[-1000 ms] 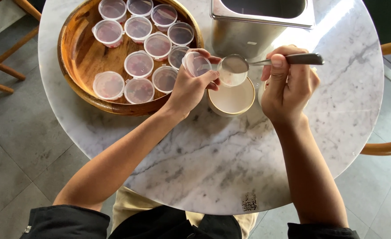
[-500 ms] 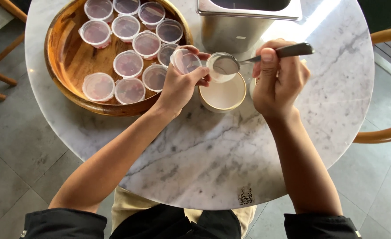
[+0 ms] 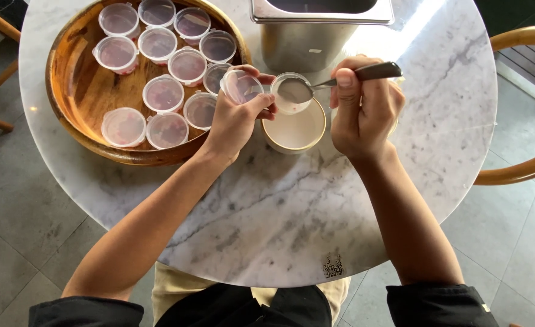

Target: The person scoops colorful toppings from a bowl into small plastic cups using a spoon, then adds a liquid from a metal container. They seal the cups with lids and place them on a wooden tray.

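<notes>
Marble, white with grey veins, tops the round desk (image 3: 400,151), and over it the left hand (image 3: 234,121) holds a small clear plastic cup (image 3: 288,94) with its hinged lid (image 3: 241,86) tipped open, directly above a cream bowl (image 3: 295,130) of pale liquid. The right hand (image 3: 364,115) is clenched round the handle of a metal spoon (image 3: 322,85), thumb pressed on top, with the spoon's bowl sitting over the cup's mouth. The likeliest slip here looks like a spill: the cup is small and the spoon nearly as wide as its opening, so a quick tilt or an overfull spoon could send liquid down the outside of the cup and over the fingers; whatever falls would mostly land in the bowl beneath, though a drift sideways would put it on the marble. The open lid, just beside the spoon, could also catch a drip or swing into the way. The left fingers are curled closed about cup and lid, not slack. To the left a wooden tray (image 3: 80,91) holds many closed lidded cups (image 3: 163,94) with pinkish contents, and a steel container (image 3: 316,36) stands behind the bowl.
</notes>
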